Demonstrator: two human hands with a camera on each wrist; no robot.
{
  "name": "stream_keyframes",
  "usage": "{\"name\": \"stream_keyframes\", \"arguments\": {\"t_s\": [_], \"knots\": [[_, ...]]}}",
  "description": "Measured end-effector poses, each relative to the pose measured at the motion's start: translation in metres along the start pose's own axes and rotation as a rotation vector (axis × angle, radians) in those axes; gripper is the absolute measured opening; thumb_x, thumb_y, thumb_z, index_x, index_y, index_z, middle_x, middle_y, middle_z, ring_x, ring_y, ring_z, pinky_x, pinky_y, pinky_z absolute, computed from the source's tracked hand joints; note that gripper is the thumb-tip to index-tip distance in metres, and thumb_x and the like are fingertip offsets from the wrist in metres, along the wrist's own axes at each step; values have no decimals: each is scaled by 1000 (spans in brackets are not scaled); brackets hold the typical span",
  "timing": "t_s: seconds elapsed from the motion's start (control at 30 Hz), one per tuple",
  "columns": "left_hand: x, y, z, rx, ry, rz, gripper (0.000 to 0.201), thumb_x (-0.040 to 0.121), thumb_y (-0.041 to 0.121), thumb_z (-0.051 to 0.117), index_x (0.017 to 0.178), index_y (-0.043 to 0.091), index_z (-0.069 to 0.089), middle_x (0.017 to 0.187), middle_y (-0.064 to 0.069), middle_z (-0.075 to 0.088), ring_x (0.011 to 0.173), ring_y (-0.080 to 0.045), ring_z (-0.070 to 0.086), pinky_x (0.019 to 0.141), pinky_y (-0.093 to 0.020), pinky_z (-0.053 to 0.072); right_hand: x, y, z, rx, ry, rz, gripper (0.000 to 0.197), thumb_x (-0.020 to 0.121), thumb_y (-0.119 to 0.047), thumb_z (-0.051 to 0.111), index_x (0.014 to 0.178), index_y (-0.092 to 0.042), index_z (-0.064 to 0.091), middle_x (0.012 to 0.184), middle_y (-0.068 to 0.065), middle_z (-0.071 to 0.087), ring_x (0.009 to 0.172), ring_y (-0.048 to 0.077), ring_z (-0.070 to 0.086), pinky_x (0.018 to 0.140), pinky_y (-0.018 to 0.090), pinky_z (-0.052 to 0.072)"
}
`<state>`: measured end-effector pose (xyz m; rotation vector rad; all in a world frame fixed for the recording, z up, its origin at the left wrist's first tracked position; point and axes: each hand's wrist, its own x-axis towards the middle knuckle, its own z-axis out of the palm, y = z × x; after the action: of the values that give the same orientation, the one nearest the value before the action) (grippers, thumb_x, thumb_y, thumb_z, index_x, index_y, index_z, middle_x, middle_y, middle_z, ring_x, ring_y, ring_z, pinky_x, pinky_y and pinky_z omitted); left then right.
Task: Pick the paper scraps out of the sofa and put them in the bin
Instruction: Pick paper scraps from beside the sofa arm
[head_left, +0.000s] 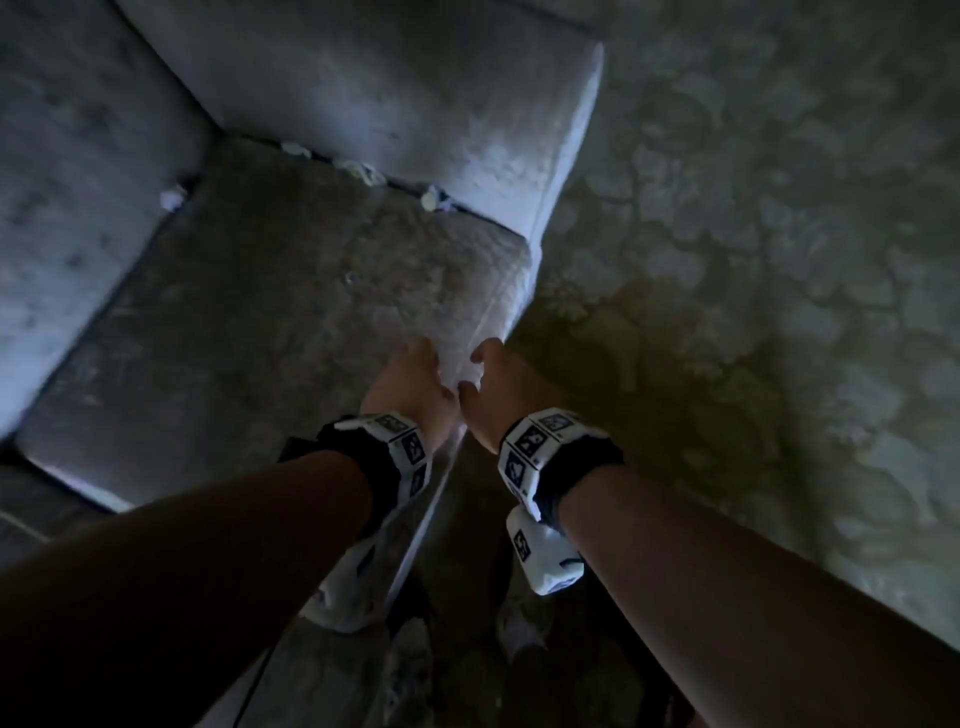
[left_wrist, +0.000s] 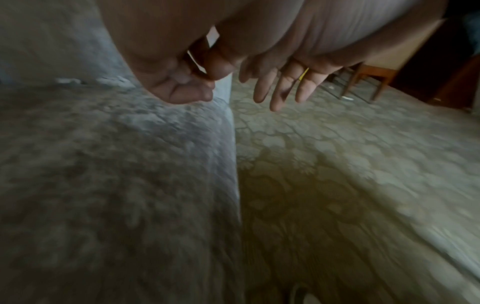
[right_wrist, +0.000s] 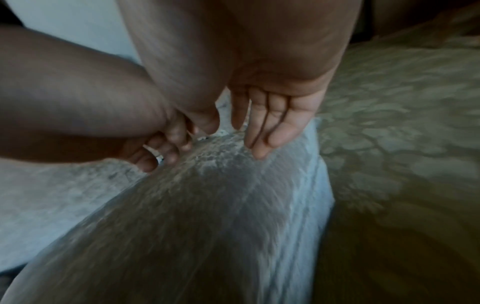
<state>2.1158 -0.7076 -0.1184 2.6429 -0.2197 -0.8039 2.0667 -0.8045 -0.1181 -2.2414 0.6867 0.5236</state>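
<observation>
So the sofa (head_left: 249, 322) takes up most of the view, grey and textured, with patterned carpet (head_left: 779, 260) on the floor off its right end. No bin in sight anywhere, so we can't say where the scraps end up.

The paper scraps (head_left: 358, 170) are wedged in the crease where the seat cushion meets the sofa's arm and back: one scrap (head_left: 172, 196) sits in the left seam, a couple bunch near the corner, and another scrap (head_left: 431, 199) pokes out further along toward the sofa's front. Being jammed into the seams, we reckon they'll need pinching out one at a time.

Both hands hover over the sofa's front corner, well short of the scraps. Our left hand (head_left: 415, 387) has its grip curled in, thumb against fingertips; whether it's got anything in there we can't tell. Our right hand (head_left: 501, 384) is loose, fingers (right_wrist: 270, 125) straight and hanging down, holding nothing. We'd guess we're only lining up for the reach.
</observation>
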Motion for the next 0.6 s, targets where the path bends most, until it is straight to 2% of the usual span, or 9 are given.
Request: {"name": "stream_keyframes", "arguments": {"t_s": [0.07,0.13,0.23,0.37,0.43,0.5,0.6], "knots": [[25,7,-14,-67,47,-47,14,88,22,50,101,15,48,110,-12,57,87,-29,57,68,-33,40,33,-13,-15,-36,-2,-78,36,91,-25,52,125,-20,42,124,9,58,108,30,60,87,40,52],[48,12,-25,-89,66,-119,25,90,26,48,109,11,49,120,-16,52,102,-35,56,79,-38,44,60,-21,-24,-76,20,-134,36,93,-24,49,127,-18,41,124,10,57,108,31,59,85,38,50],[71,14,-41,-211,137,-233,28,88,21,48,113,9,46,126,-19,48,113,-38,52,93,-43,44,90,-41,-33,-175,-69,-195,44,95,-31,46,136,-19,37,128,12,55,113,31,57,88,38,46],[106,1,-76,-249,167,-252,27,89,18,49,114,9,46,126,-14,45,112,-34,52,88,-38,42,141,-87,-38,-395,-91,-252,49,96,-34,45,141,-17,35,136,12,53,120,32,54,100,42,43],[124,-14,-98,-246,184,-247,28,88,16,49,115,9,46,125,-13,45,110,-33,52,85,-36,42,159,-118,-42,-435,-122,-270,50,95,-35,45,141,-18,35,139,11,50,123,31,51,101,41,42],[146,-34,-124,-245,230,-259,30,86,14,50,115,7,47,125,-16,45,110,-36,52,88,-39,44,180,-151,-44,-467,-136,-304,47,95,-31,46,139,-16,36,137,12,50,123,31,50,97,38,42],[165,-76,-153,-238,249,-334,35,85,12,49,119,9,45,126,-18,45,110,-38,53,90,-43,47,207,-195,-34,-526,-160,-354,54,92,-29,48,142,-18,34,140,11,48,127,31,47,102,39,41]]}}
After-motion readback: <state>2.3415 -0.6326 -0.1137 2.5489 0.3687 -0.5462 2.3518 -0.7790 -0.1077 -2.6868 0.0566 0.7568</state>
